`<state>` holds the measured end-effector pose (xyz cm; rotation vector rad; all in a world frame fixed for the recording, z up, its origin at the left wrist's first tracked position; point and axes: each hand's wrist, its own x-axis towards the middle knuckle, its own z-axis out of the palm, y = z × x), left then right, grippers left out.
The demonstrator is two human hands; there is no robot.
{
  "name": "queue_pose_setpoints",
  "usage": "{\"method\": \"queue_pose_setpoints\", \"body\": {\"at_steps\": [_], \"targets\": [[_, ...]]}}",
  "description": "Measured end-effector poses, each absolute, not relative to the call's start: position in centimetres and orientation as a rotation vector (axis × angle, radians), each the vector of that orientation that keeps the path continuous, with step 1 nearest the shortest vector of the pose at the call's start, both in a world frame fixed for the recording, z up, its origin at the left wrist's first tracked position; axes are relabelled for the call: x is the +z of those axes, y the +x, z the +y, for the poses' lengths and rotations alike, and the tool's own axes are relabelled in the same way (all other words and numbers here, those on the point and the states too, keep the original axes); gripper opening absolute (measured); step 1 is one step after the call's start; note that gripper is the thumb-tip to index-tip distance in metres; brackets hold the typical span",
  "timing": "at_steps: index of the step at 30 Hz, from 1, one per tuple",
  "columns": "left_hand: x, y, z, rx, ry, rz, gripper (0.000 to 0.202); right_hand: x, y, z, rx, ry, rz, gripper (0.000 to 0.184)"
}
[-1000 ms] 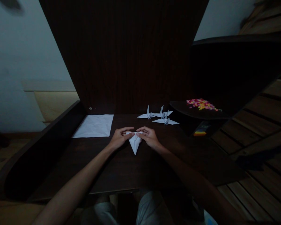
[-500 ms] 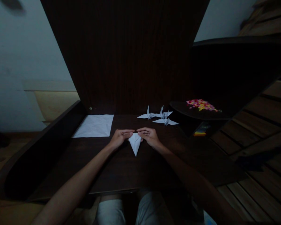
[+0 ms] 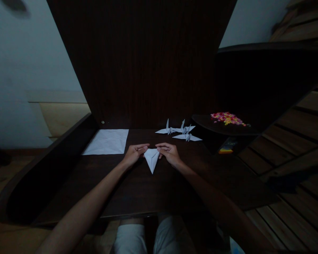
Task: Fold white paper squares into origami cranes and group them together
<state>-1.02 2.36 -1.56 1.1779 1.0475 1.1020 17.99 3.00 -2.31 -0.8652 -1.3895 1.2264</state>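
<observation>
A folded white paper, kite-shaped with its sharp tip toward me, is held above the dark desk. My left hand pinches its upper left corner between thumb and fingers. At the upper right corner my right hand grips it the same way. The fingers behind the paper are partly hidden. Beyond my hands, several folded paper cranes stand close together near the desk's back panel.
A creased white paper sheet lies flat at the back left, beside the raised side panel. On the right, a small rounded shelf bears a heap of pink, red and yellow bits. A colourful item sits below it.
The folded paper has shifted slightly up and left. My hands have moved a little apart at its top, and more of its upper edge shows.
</observation>
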Motion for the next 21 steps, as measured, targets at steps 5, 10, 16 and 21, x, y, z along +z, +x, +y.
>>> {"method": "queue_pose_setpoints", "body": {"at_steps": [5,10,16,21], "targets": [[-1.34,-0.96,2.22,1.112,1.14,1.056,0.055,-1.76,18.01,2.53,1.263,-0.822,-1.405,0.016],[-1.33,-0.98,2.13,1.144,1.104,1.036,0.058,-1.96,17.97,2.35,1.268,-0.806,-1.446,0.022],[-1.16,-1.02,2.01,1.144,1.159,0.966,0.062,-2.42,17.57,2.99,1.219,-0.888,-1.406,0.02],[-0.7,-0.71,1.41,1.123,1.283,0.937,0.075,-2.39,17.61,3.16,1.216,-0.909,-1.345,0.024]]}}
